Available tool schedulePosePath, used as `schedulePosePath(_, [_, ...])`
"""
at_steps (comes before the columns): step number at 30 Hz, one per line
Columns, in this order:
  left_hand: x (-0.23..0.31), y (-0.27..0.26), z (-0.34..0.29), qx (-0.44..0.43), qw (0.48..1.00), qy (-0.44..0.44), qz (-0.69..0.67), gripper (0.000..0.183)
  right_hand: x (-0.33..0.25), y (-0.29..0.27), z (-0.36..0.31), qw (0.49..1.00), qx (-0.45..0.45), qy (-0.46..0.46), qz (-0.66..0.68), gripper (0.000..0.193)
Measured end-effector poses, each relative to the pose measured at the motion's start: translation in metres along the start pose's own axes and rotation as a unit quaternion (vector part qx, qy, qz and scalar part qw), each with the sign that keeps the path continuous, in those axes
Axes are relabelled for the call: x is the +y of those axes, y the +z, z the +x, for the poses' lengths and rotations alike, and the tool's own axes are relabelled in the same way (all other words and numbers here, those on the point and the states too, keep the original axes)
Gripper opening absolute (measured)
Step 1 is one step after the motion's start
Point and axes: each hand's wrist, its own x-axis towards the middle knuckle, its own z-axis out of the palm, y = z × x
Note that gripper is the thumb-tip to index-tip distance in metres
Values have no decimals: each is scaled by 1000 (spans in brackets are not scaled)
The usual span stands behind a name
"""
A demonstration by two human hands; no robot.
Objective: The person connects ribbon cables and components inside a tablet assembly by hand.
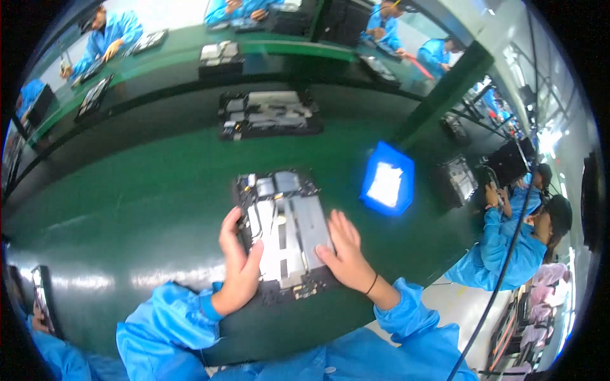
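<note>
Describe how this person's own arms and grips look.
The left sleeve and right sleeve are loose, wrinkled, bright blue; a snug blue cuff closes the left one. A thin dark band circles the right wrist. The left grip and right grip are ungloved.

White glare on green tabletop (146, 184).

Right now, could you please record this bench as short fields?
Device: opened electronic device, silver and grey internals exposed
Left hand: at its left edge, thumb over it
Right hand: thumb on grey panel, fingers extended
Right: blue tray, white contents
Farther back: another opened device
Surface: glossy green bench
</note>
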Motion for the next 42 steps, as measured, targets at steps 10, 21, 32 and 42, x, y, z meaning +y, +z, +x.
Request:
schedulePosePath(10, [2, 12, 8, 26, 989, -7, -146, 60, -32, -28, 38, 832, 3, 168, 528, 66])
schedulePosePath(21, [4, 3, 5, -31, 999, -2, 12, 56, 77, -142, 255, 902, 137, 203, 355, 63])
schedulePosePath(32, [1, 16, 12, -59, 998, -9, 32, 53, 152, -141, 346, 937, 18, 283, -202, 57])
schedulePosePath(42, [-10, 40, 4, -59, 997, -11, 41, 52, 41, 2, 424, 980, -152, -83, -102, 47])
